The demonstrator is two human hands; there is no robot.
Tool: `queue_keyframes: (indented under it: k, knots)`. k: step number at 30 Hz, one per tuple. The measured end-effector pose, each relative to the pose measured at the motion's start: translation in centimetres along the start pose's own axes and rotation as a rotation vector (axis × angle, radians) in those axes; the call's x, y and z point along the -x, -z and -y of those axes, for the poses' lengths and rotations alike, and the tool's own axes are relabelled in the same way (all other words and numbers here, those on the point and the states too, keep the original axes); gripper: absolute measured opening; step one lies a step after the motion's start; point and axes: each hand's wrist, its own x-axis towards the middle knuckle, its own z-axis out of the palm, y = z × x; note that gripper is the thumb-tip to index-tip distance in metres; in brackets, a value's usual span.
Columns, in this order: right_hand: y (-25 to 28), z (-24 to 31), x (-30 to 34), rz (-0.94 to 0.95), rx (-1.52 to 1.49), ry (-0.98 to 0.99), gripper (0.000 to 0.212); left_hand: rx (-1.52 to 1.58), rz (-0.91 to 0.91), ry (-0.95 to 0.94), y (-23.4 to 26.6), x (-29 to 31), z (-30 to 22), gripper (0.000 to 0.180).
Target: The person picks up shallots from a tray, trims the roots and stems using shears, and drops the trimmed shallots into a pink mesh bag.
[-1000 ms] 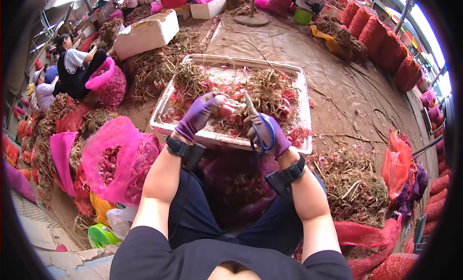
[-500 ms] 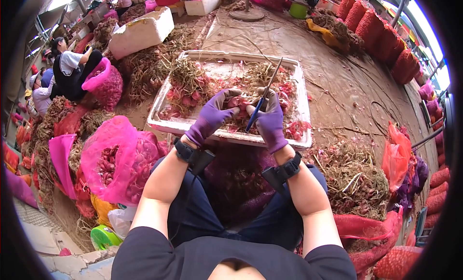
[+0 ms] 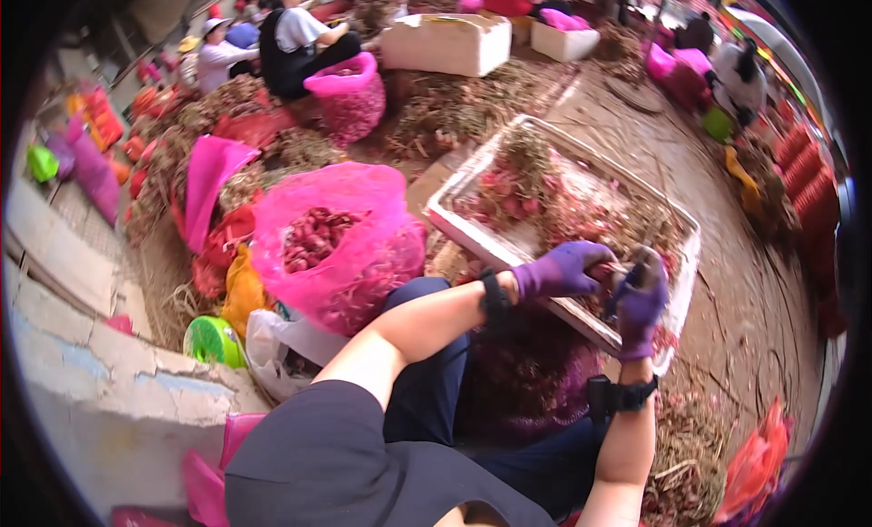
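Note:
My left hand (image 3: 565,271), in a purple glove, is closed with fingertips pinching a reddish shallot (image 3: 601,273). Close beside it, my right hand (image 3: 639,300), also gloved, is curled around a blue-handled tool (image 3: 614,300); its blade is too blurred to make out here. Both hands are over the near right side of a shallow white foam tray (image 3: 481,245). Inside the tray lie a clump of shallots with dry stalks (image 3: 522,182) and scattered red skins.
A pink mesh bag of shallots (image 3: 331,245) stands left of my knees, a green container (image 3: 214,342) behind it. Heaped stalks (image 3: 690,454) lie at the right. A larger white foam box (image 3: 445,44) and seated people (image 3: 300,41) are farther off.
My view has swung left, so the tray and hands now appear farther right and tilted. My hands have drawn closer together, and the tool's long blade no longer shows clearly.

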Motion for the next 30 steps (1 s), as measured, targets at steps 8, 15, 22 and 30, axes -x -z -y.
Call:
queue_keyframes:
  k: [8, 15, 22, 30]
  knots:
    - [1.3, -3.7, 0.3, -0.039, -0.735, -0.609, 0.039, 1.302, 0.177, 0.255, 0.6, 0.5, 0.3, 0.038]
    - [2.3, -1.4, 0.2, -0.091, -0.554, -0.521, 0.036, 1.431, -0.072, 0.374, 1.7, -0.9, 0.7, 0.031]
    - [-1.4, 0.7, -0.5, 0.081, -0.783, -0.528, 0.047, 1.170, 0.012, 0.392, 1.9, 0.6, 1.1, 0.028]
    - [0.0, 1.6, 0.4, 0.036, -0.476, -0.471, 0.044, 0.894, -0.104, 0.440, 0.1, 0.1, 1.2, 0.035]
